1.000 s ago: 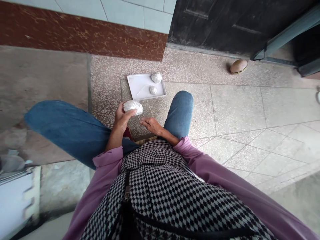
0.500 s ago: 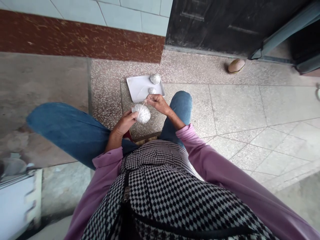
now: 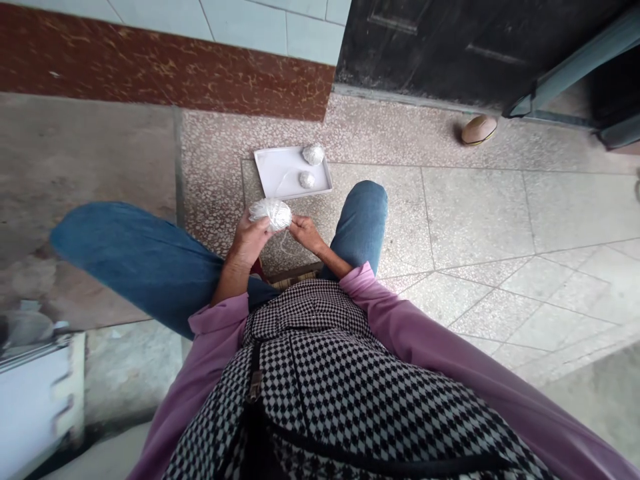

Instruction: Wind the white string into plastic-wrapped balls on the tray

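Note:
My left hand grips a large ball of white string between my knees, with the thumb across its near side. Just right of that ball, my right hand has its fingers pinched together against the ball's edge. A loose strand of string hangs below the two hands. Beyond them, a white tray lies on the floor. It holds a second string ball at its far right corner and a smaller ball nearer to me, with a thin strand curving across the tray.
A tan rounded object lies on the floor near the dark door. The wall's brown tiled base runs behind the tray. At the lower left stands a white box-like item.
My right hand has come down from above the ball to its right side. The held ball has turned and shifted slightly up and left in my left hand.

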{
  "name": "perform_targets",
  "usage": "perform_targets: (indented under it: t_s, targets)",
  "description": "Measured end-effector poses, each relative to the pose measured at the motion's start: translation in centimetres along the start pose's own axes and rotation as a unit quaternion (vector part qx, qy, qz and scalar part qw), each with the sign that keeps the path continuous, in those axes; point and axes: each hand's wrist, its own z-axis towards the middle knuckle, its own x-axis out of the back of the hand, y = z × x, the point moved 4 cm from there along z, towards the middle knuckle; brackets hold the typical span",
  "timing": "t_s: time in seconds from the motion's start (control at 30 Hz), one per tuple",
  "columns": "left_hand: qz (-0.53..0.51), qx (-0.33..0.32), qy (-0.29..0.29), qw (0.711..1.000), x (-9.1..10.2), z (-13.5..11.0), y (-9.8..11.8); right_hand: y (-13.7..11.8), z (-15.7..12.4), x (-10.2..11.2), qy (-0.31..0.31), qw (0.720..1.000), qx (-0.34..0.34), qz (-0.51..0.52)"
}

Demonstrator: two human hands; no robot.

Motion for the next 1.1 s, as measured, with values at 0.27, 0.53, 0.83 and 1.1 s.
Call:
perform_targets:
  t_s: [0.27, 0.53, 0.83, 1.1]
  targets:
    - [0.090, -0.049, 0.125, 0.987, 2.6, 1.2, -0.5, -1.4, -4.0, -2.0, -0.090, 0.989, 0.036, -0.109]
    - [0.260, -0.019, 0.077, 0.962, 2.0, 0.9, 1.0, -6.2, -2.6, 2.6, -0.093, 0.972, 0.155, -0.152]
    - [0.208, 0.076, -0.105, 0.969, -0.7, -1.5, 1.0, -6.9, 3.6, 5.9, -0.092, 0.984, 0.125, -0.090]
    - [0.038, 0.104, -0.093, 0.989, -2.0, -2.0, 0.3, -0.2, 1.8, 1.8, -0.006, 0.990, -0.081, 0.111]
